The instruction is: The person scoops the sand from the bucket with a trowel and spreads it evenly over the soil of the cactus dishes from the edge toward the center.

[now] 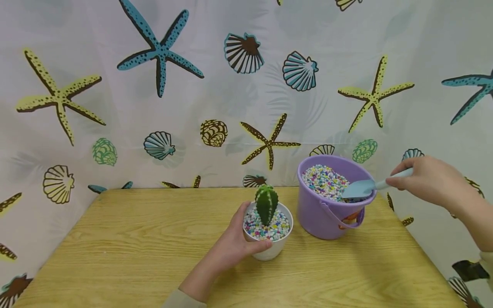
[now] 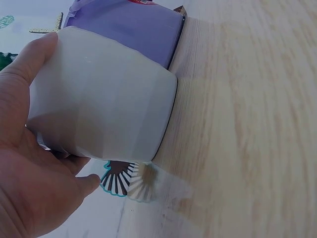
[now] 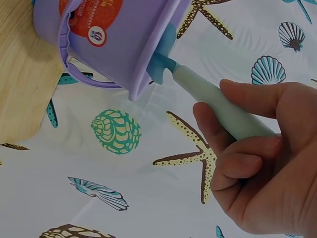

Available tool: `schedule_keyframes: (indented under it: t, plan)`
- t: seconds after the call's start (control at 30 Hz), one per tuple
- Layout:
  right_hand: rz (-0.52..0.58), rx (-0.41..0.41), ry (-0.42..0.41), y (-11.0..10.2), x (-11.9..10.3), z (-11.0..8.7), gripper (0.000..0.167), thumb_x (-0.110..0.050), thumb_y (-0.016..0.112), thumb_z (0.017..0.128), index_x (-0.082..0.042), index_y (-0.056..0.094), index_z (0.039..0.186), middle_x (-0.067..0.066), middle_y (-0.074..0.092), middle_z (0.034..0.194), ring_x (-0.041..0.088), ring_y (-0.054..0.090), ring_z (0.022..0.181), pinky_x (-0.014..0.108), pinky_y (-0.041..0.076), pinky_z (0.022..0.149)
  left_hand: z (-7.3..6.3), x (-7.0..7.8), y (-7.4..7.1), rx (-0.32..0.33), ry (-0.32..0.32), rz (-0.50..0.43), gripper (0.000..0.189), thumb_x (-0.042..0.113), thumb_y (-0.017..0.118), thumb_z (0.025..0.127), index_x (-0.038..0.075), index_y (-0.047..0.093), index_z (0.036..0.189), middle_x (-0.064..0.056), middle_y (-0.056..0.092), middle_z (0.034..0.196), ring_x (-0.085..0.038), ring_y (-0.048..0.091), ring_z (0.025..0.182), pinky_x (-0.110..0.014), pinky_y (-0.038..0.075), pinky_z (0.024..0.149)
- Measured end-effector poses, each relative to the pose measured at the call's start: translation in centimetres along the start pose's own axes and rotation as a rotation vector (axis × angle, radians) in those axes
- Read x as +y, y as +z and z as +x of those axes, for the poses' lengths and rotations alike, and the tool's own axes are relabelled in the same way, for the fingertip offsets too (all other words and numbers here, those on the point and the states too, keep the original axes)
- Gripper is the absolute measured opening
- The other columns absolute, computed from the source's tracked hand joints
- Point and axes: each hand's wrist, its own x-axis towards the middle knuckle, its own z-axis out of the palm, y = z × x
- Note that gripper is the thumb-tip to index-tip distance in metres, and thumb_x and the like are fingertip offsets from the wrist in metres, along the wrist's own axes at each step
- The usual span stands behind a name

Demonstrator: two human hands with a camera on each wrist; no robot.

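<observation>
A green cactus [image 1: 266, 205] stands in a white pot [image 1: 265, 253] among multicoloured pebbles [image 1: 256, 226]. My left hand [image 1: 238, 239] grips the pot's left side, thumb across its front and fingers behind; the left wrist view shows the white pot [image 2: 106, 94] close up. To the right, my right hand [image 1: 427, 179] holds a small shovel by its pale green handle [image 3: 218, 99]. The shovel's blue blade [image 1: 358, 189] lies at the right rim of a purple bucket [image 1: 316, 214], over similar pebbles [image 1: 325, 182] inside.
Both pot and bucket stand on a wooden table [image 1: 154, 239]. The bucket's handle [image 1: 343, 220] hangs down its front. Behind and at the right, a white cloth [image 1: 215, 94] printed with starfish and shells borders the table.
</observation>
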Motion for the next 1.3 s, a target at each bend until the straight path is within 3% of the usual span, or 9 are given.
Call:
schedule_keyframes:
  t: [0.17,0.43,0.83,1.03,1.3]
  plan:
    - [-0.021,-0.031,0.000,-0.8,-0.2,0.2,0.042,-0.036,0.071,0.106,0.003,0.076,0.122,0.005,0.074,0.090,0.026,0.047,0.070,0.039,0.038,0.061,-0.2,0.9,-0.1,-0.009,-0.060,-0.013,0.126,0.050,0.098,0.084,0.021,0.018,0.176,-0.017,0.029,0.176,-0.039,0.036,0.158,-0.063,0.030,0.128]
    - [-0.014,-0.050,-0.002,-0.7,-0.3,0.3,0.038,-0.034,0.072,0.106,0.002,0.078,0.115,0.004,0.071,0.087,0.026,0.045,0.070,0.039,0.037,0.062,-0.2,0.9,-0.1,-0.010,-0.061,-0.005,0.127,0.048,0.099,0.083,0.021,0.016,0.177,-0.016,0.030,0.176,-0.039,0.036,0.158,-0.063,0.031,0.127]
    - [-0.006,-0.052,0.000,0.8,0.0,0.7,0.042,-0.036,0.073,0.105,0.003,0.077,0.118,0.004,0.075,0.090,0.028,0.064,0.084,0.038,0.048,0.065,-0.3,1.1,0.0,-0.002,-0.062,-0.003,0.125,0.047,0.098,0.084,0.020,0.017,0.176,-0.017,0.030,0.175,-0.039,0.037,0.158,-0.064,0.031,0.127]
    - [0.028,-0.035,-0.014,2.2,0.0,1.2,0.046,-0.038,0.072,0.105,0.005,0.077,0.122,0.002,0.076,0.088,0.026,0.065,0.081,0.037,0.048,0.063,-0.2,1.0,0.1,-0.005,-0.067,-0.004,0.125,0.047,0.098,0.084,0.021,0.017,0.176,-0.016,0.031,0.175,-0.038,0.037,0.158,-0.063,0.031,0.127]
    - [0.050,0.034,-0.006,3.9,-0.5,1.6,0.049,-0.041,0.075,0.104,0.004,0.077,0.124,0.010,0.078,0.097,0.029,0.067,0.088,0.039,0.053,0.065,-0.2,0.8,0.1,-0.001,-0.058,-0.010,0.125,0.047,0.099,0.084,0.022,0.018,0.176,-0.016,0.031,0.175,-0.038,0.038,0.157,-0.062,0.032,0.127]
